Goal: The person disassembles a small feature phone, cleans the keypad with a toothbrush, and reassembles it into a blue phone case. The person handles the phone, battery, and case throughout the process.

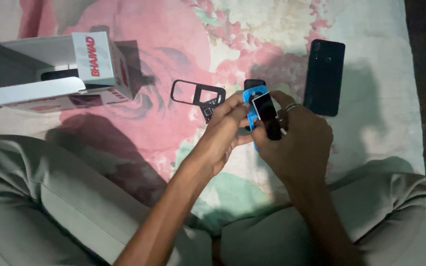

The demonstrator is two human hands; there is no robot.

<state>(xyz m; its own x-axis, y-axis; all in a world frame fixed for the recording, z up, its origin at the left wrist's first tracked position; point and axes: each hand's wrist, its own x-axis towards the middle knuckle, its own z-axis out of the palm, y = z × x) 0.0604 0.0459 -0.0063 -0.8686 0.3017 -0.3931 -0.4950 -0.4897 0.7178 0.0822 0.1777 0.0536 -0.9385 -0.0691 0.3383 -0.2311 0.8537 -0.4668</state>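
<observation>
- We are partway through work on a small blue phone [255, 98], with its parts off; this reads as the stage of fitting or freeing the little screen [264, 106].
- The phone sits between both hands, raised just above the floral cloth [173, 29] in front of our knees.
- Our left hand [221, 138] pinches the phone's left edge, fingers closed narrow around it.
- Our right hand [297, 140] curls round the phone from the right; its fingers close on the screen and a dark part below it.
- The black front frame [197, 94] lies on the cloth just left of the hands.
- A dark smartphone [324, 77] lies to the right, a white box [50, 69] well off left.
- Any next move, we judge, calls for a light, steady fingertip grip, since the screen looks loose and thin.
</observation>
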